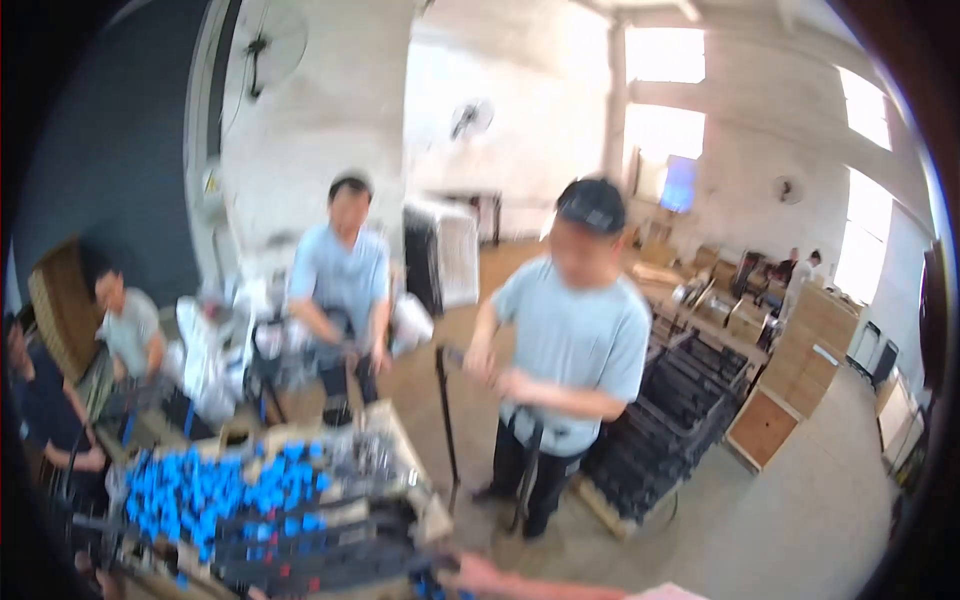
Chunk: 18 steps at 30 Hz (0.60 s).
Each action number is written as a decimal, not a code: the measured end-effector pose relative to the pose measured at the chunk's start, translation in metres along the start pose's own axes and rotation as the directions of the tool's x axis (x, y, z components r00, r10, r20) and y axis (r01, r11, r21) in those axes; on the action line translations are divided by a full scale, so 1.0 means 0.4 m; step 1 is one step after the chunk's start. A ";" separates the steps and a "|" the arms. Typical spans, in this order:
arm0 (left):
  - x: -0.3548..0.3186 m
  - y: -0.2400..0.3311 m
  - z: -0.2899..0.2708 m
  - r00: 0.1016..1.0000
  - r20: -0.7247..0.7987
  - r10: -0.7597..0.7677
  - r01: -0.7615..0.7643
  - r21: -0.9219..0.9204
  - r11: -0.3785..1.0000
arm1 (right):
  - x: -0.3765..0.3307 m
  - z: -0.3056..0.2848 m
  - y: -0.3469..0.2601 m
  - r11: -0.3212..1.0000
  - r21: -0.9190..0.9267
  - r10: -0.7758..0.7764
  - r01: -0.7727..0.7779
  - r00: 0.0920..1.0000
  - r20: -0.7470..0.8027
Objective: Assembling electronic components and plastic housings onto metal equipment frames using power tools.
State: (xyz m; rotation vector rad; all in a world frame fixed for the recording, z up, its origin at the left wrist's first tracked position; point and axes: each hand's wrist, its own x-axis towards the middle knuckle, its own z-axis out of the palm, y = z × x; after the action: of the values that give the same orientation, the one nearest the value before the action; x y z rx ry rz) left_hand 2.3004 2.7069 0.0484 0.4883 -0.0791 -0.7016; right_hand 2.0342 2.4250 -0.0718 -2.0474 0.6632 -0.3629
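Wood-edged worktable [432, 508]; stack of blk frames [670, 410] to its rt, co-worker [575, 330] standing btwn. Blk bars [320, 560] lie on table's near side. R hand [470, 573] at bars' rt end; blurred, can't tell how far open or if clamped. L hand: can't make out its state. Blue pcs [200, 490] heaped on table just past bars. Yellow label [212, 183] on wall beyond table, too small to read.

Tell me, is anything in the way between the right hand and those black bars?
Nothing that I can see: the right hand is by the right end of the black bars, though blur hides whether it touches them.
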 end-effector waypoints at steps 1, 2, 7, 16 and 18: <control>-0.017 0.011 0.039 0.988 -0.149 0.049 -0.047 0.019 0.999 | -0.017 0.021 -0.014 0.986 0.138 0.089 -0.095 0.995 0.049; 0.034 -0.021 0.095 0.911 -0.397 0.107 -0.098 0.045 0.994 | 0.026 -0.014 -0.002 0.987 0.141 0.068 -0.072 0.997 0.027; 0.109 -0.024 -0.031 0.936 -0.303 0.178 -0.122 0.196 0.973 | 0.024 -0.088 -0.104 0.975 -0.097 0.209 -0.200 0.973 0.096; 0.187 0.013 -0.034 0.909 -0.302 0.289 -0.305 -0.006 0.952 | 0.078 -0.036 -0.123 0.999 -0.002 0.050 -0.050 0.999 0.006; 0.165 0.037 -0.064 0.941 -0.172 0.293 -0.324 -0.201 0.924 | 0.055 -0.085 -0.206 0.964 -0.182 0.216 -0.193 0.970 0.115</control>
State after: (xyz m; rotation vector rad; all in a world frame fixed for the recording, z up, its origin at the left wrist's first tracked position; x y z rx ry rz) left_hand 2.3658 2.6849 0.0266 0.2938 0.0544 -0.3580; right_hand 2.0610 2.4240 0.0161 -2.1171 0.8381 -0.0487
